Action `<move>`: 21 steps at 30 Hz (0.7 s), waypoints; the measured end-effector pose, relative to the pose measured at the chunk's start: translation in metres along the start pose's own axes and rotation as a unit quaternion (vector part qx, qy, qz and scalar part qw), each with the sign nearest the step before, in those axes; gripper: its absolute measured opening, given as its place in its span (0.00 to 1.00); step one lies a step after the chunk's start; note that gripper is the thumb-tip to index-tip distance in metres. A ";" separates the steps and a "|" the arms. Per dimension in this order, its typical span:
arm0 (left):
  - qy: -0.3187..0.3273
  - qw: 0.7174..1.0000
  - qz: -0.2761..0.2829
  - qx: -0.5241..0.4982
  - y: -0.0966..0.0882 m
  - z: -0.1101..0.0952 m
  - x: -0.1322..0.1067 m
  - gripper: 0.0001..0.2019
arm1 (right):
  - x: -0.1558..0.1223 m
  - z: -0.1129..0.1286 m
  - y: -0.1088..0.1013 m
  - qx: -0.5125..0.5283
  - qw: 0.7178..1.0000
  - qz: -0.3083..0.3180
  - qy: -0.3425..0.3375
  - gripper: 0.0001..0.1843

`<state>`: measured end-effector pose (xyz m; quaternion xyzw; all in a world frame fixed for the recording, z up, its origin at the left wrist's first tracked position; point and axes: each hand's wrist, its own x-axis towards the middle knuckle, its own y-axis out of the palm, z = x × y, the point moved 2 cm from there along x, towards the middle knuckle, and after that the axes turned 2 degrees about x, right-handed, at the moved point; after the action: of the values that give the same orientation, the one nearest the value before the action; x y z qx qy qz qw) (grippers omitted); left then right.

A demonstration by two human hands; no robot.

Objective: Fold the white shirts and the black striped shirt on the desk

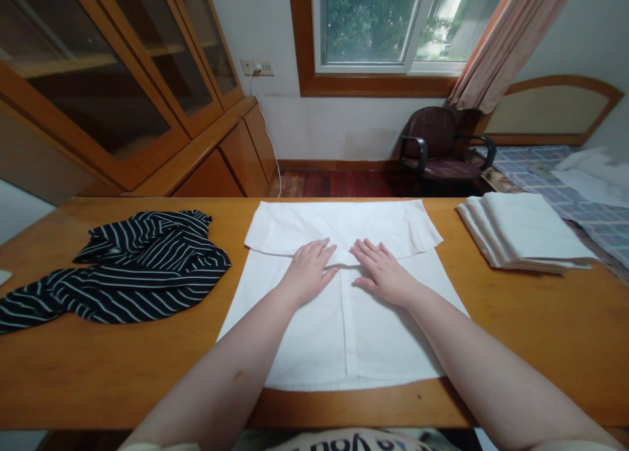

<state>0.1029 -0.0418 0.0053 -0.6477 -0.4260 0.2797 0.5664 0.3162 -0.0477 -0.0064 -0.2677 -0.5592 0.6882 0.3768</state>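
Note:
A white garment (304, 333) lies spread on the wooden table in front of me, with a placket strip down its middle. Its far part is folded over toward me as a wide flap. My left hand (309, 267) rests flat across the flap's near edge, fingers stretched out. Just to the right, my right hand (381, 271) lies the same way, palm down with fingers spread. A small gap separates the two hands, and the flap's edge bunches slightly between them. Neither hand grips the cloth.
A crumpled black-and-white striped garment (157, 267) lies on the table (147, 366) at left. Folded white cloths (535, 231) are stacked at the right. Beyond the table stand a glass-door cabinet (191, 130), an office chair (435, 143) and a bed (550, 162).

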 end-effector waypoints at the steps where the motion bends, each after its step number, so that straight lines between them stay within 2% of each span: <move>1: 0.011 1.000 0.023 0.003 0.004 0.000 0.000 0.27 | 0.000 0.001 0.002 0.008 1.000 0.023 0.002 0.36; 4: 0.030 0.994 0.110 0.003 0.015 0.002 0.000 0.32 | -0.001 0.002 0.004 0.018 0.998 0.064 0.023 0.37; 7: 0.026 0.987 0.156 -0.005 0.016 0.004 -0.001 0.33 | -0.003 0.001 0.004 0.016 0.996 0.075 0.049 0.36; 13: 0.013 0.985 0.169 -0.018 0.013 0.007 -0.002 0.34 | -0.007 -0.012 0.008 0.001 0.990 0.065 0.125 0.40; 15: 0.014 0.985 0.169 -0.027 0.013 0.010 -0.003 0.33 | -0.010 -0.022 0.008 -0.008 0.982 0.063 0.180 0.41; 18: 0.003 0.986 0.158 -0.046 0.014 0.013 -0.004 0.30 | -0.014 -0.040 0.005 -0.031 0.955 0.048 0.292 0.42; 21: -0.072 0.988 0.127 -0.039 0.013 0.019 -0.004 0.30 | -0.016 -0.051 -0.004 -0.051 0.929 0.021 0.365 0.42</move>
<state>0.0879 -0.0361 -0.0114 -0.6964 -0.3905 0.3786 0.4682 0.3666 -0.0317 -0.0149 -0.5307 -0.4114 0.5213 0.5266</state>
